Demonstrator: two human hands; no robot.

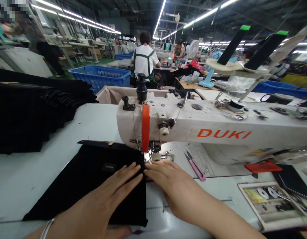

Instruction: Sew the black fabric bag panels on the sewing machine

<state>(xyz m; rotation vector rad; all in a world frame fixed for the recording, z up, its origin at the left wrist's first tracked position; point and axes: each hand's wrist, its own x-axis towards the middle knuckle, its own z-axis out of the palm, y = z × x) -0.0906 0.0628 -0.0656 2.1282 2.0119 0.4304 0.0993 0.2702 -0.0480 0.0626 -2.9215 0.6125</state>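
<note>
A black fabric piece [81, 179] with a small label lies flat on the white table, its far right corner under the presser foot [149, 154] of a white sewing machine [218, 132]. My left hand [111, 192] rests flat on the fabric, fingers stretched toward the needle. My right hand [170, 181] lies flat beside it at the fabric's right edge, fingertips touching the cloth just before the foot. Neither hand grips anything.
A tall stack of black fabric [31, 113] sits at the left. Pink thread snips [195, 166] lie on the table right of the needle. A tray of bobbins [272, 202] stands at the right. A blue basket [101, 76] and a seated person [144, 61] are behind.
</note>
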